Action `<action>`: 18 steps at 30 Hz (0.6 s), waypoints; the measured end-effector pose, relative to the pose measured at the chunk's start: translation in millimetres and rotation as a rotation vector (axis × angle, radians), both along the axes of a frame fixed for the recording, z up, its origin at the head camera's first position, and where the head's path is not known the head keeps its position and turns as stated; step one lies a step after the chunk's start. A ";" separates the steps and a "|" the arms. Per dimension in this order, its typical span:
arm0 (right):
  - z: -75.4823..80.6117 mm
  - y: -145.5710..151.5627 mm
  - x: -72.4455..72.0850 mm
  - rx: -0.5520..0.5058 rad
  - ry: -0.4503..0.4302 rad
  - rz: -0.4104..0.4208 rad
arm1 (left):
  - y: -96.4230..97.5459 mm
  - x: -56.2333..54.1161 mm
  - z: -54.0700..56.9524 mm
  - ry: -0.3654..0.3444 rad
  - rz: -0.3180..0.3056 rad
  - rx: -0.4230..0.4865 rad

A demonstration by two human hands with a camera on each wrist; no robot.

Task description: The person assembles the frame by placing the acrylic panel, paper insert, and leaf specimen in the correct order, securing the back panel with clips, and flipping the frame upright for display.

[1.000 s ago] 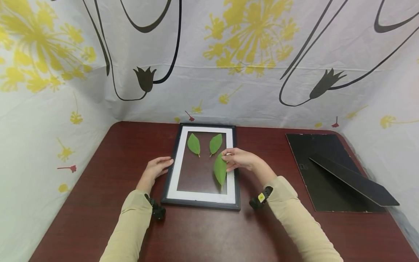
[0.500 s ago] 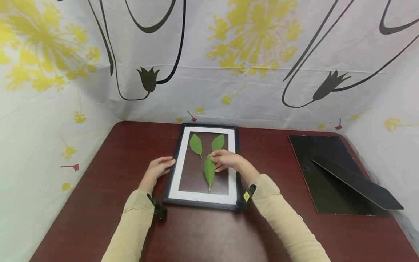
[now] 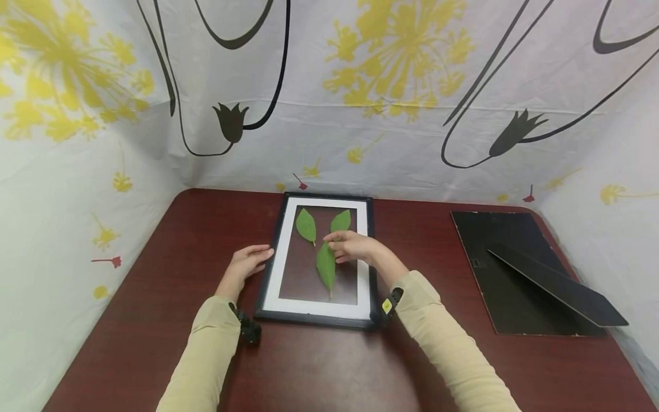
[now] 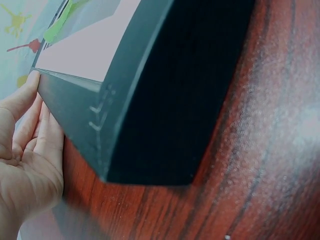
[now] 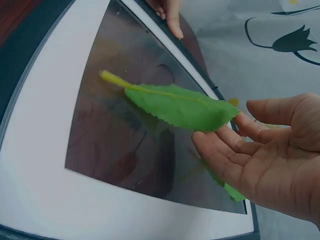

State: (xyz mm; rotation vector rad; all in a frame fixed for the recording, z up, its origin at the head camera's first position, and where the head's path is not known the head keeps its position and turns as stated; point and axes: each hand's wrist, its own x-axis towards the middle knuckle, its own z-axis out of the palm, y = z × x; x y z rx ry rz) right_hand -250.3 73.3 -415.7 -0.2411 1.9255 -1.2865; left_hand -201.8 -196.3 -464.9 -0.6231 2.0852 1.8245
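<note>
A picture frame [image 3: 316, 317] with a dark border and white mat lies face up on the table. My left hand [image 3: 246, 266] rests against its left side; in the left wrist view the thumb [image 4: 31, 82] touches the top edge and the fingers lie along the side. Over the glass, my right hand [image 3: 357, 249] has its fingertips at the upper tip of a large green leaf [image 3: 325, 267]. In the right wrist view the thumb [image 5: 270, 110] stands apart from the fingers, beside the leaf [image 5: 180, 105]. Two smaller leaves, left [image 3: 306, 225] and right [image 3: 341, 221], lie higher up, the right one partly covered by the hand.
A black backing board [image 3: 501, 286] with a raised stand flap [image 3: 556, 283] lies at the right of the brown table [image 3: 216, 223]. A patterned white cloth [image 3: 309, 74] hangs behind and at both sides.
My right hand has carried the large leaf leftward from the mat's right edge to the middle of the glass, and its fingers have loosened from it. My left hand stays at the frame.
</note>
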 end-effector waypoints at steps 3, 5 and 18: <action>2.8 -0.9 -1.1 -0.009 0.001 -0.001 | -0.2 0.0 0.9 0.000 0.002 0.000; 4.6 -1.4 -1.7 -0.021 0.001 -0.008 | -0.3 0.0 1.0 0.000 -0.002 0.000; 15.0 4.3 2.3 -0.116 0.011 -0.154 | -1.5 -0.5 -1.0 -0.007 0.010 0.003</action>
